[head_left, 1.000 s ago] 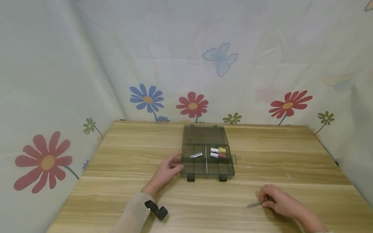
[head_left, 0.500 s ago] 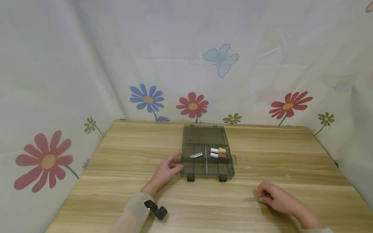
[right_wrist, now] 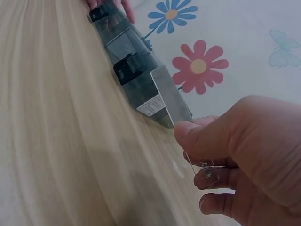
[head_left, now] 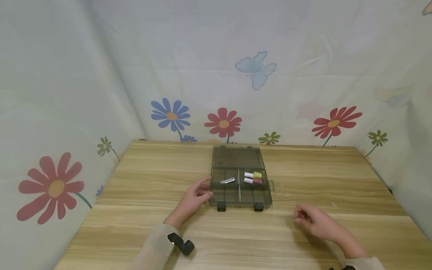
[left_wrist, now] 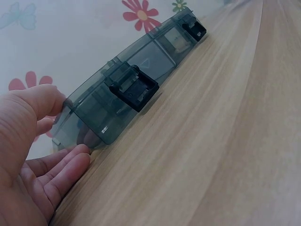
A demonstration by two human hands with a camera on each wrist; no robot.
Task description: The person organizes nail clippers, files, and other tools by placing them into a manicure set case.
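A translucent dark grey compartment box (head_left: 225,195) lies with its lid swung back on the table. My left hand (head_left: 191,198) rests its thumb and fingers against the box's left side; in the left wrist view its fingertips (left_wrist: 77,157) sit low by the corner. A silver nail clipper (head_left: 227,180) lies in the back left compartment. Two small white-capped bottles (head_left: 253,177), one yellow and one dark red, lie in the back right one. To the right, above the table, my right hand (head_left: 318,224) pinches a glass nail file (right_wrist: 170,94) with a frosted blade and clear handle.
The wooden table (head_left: 162,161) meets a flower-printed cloth backdrop (head_left: 189,75). Two black latches (head_left: 221,207) stick out from the box's front edge. A small clear tab protrudes at its right side. A black strap device (head_left: 181,243) sits on the left sleeve.
My right hand has lifted and moved slightly left and away from me with the nail file, which hardly shows in the head view now. The left hand and box have stayed put.
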